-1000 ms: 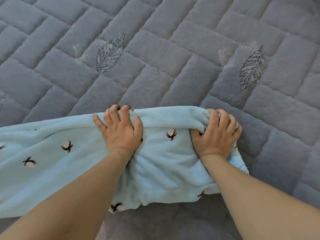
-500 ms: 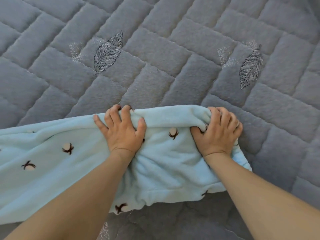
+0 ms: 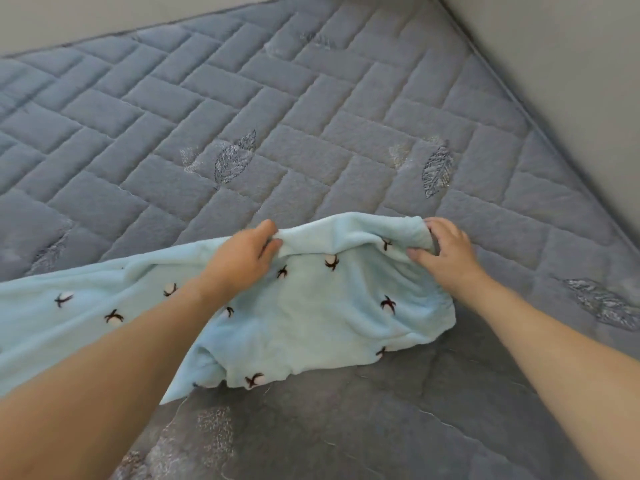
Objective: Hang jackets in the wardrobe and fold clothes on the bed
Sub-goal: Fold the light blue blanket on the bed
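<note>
Folding step under way: left hand (image 3: 242, 252) and right hand (image 3: 446, 252) each pinch the far edge of the light-blue fleece garment (image 3: 311, 317), mid-frame on the grey quilted bed (image 3: 311, 109); next, probably carry that edge over evenly.

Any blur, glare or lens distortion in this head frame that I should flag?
Head view: soft, even light, no glare; only a faint shadow under the light blue garment. Slight motion blur on the left hand and right hand. Wide-angle bend shows in the bed cover edges against the wall.
</note>
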